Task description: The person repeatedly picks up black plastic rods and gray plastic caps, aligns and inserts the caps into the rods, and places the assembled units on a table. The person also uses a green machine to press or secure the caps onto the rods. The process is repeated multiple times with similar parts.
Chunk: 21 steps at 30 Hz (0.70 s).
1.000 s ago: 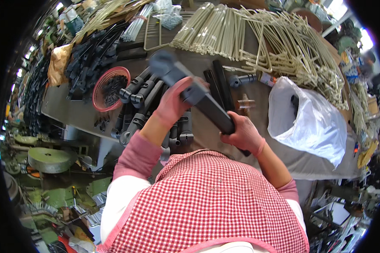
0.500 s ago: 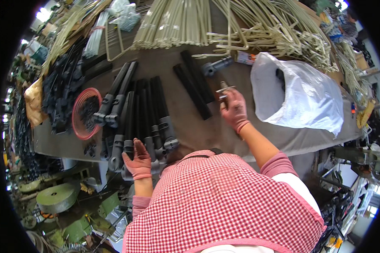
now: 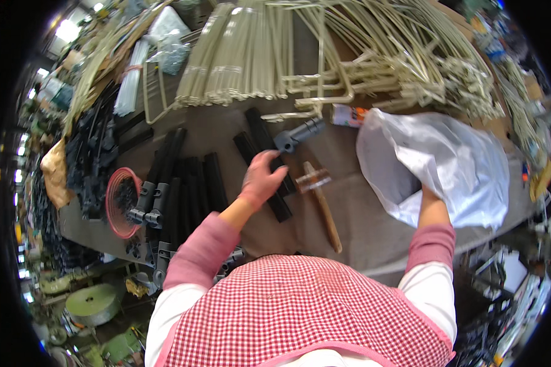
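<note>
My left hand [image 3: 263, 178], in a pink glove, is over two black tubes [image 3: 280, 207] lying on the table. Its thumb and fingers are apart, and nothing shows between them; whether it touches a tube I cannot tell. Just beyond the fingertips lies a grey plastic tube fitting [image 3: 299, 136]. My right forearm [image 3: 430, 211] reaches into the open mouth of a white woven sack [image 3: 471, 165], which hides the hand. Between my arms a hammer [image 3: 322, 211] rests on the table, its wooden handle pointing toward me.
Several black tubes with grey fittings [image 3: 156, 205] lie at the left beside a pink basket [image 3: 108, 205] of small dark parts. Bundles of pale rods [image 3: 232, 58] cover the table's far side. A small printed box [image 3: 348, 115] stands near the sack.
My right hand has let go of the hammer, now on the table, and has gone into the sack. My left hand has left the tubes with fittings and moved right to the two black tubes.
</note>
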{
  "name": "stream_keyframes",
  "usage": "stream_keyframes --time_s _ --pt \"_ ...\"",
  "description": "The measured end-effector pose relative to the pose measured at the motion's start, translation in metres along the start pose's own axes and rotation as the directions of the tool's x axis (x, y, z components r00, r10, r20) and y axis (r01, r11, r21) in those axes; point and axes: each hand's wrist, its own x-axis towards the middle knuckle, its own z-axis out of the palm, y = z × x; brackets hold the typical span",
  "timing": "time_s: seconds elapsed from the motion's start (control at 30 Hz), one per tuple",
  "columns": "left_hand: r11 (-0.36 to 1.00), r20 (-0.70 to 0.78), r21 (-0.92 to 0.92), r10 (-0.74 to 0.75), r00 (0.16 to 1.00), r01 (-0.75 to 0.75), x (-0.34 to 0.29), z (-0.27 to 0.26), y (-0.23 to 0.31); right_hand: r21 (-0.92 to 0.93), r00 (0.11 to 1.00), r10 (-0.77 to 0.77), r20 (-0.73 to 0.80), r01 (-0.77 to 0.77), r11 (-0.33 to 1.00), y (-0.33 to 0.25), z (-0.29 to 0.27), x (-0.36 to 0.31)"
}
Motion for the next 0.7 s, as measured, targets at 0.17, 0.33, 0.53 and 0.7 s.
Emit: stream_keyframes --time_s 0.17,0.33,0.53,0.7 --pt "0.772 -0.018 0.619 0.198 0.980 -0.145 0.113 0.082 0.018 -0.257 0.982 -0.150 0.118 0.176 0.950 0.024 0.006 0.005" --pt "0.752 0.228 0.629 0.063 0.972 -0.197 0.107 0.092 0.010 -0.291 0.899 -0.412 0.151 0.438 0.850 0.013 0.015 -0.050" --pt "0.937 0.150 -0.234 -0.229 0.962 0.260 -0.017 -0.035 0.000 -0.037 0.536 -0.844 0.024 0.844 0.535 -0.071 0.041 -0.187" --pt "0.104 0.483 -0.785 -0.516 0.708 0.611 -0.156 -0.129 -0.008 0.111 0.178 -0.974 -0.142 0.980 0.163 -0.160 0.061 -0.298"
